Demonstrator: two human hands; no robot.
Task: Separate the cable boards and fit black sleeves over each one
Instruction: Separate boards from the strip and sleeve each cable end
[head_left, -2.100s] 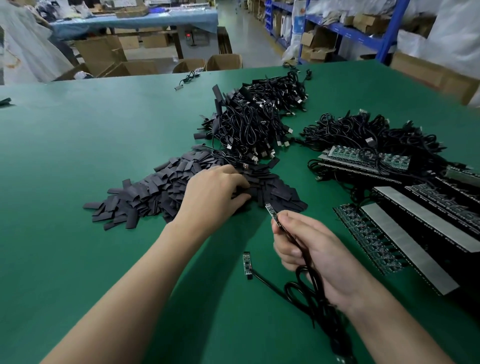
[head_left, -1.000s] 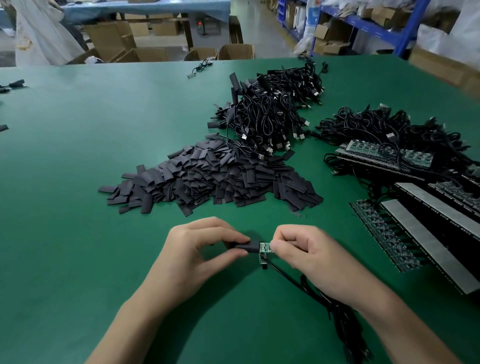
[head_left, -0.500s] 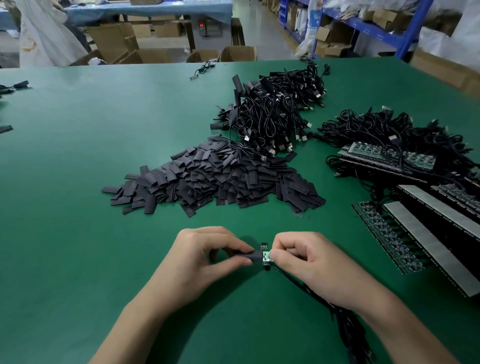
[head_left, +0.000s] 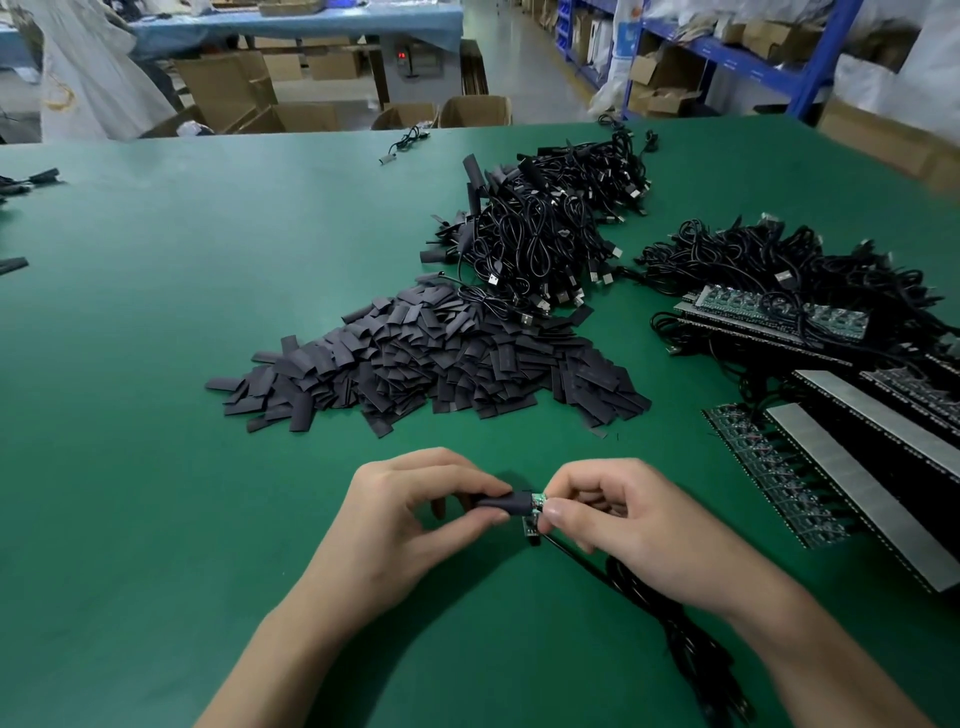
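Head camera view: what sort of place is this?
Probably an electronics assembly workshop or factory floor: the green table carries a heap of black sleeves, bundled cables and panels of circuit boards, with cardboard boxes and blue storage shelving behind.

green table (head_left: 156, 364) | cardboard boxes (head_left: 475, 111) behind it (open-topped) | blue shelving (head_left: 825, 62) far right | blue-covered bench (head_left: 291, 23) at back

Plain green table (head_left: 208, 467). A black sleeve (head_left: 506, 503) and a small green board (head_left: 538, 501). Charcoal-black pile of sleeves (head_left: 415, 364), glossy black cable bundles (head_left: 545, 234), green circuit panels (head_left: 737, 304), silver-grey strips (head_left: 857, 483). Brown cardboard boxes (head_left: 223, 88), blue shelving (head_left: 821, 57).
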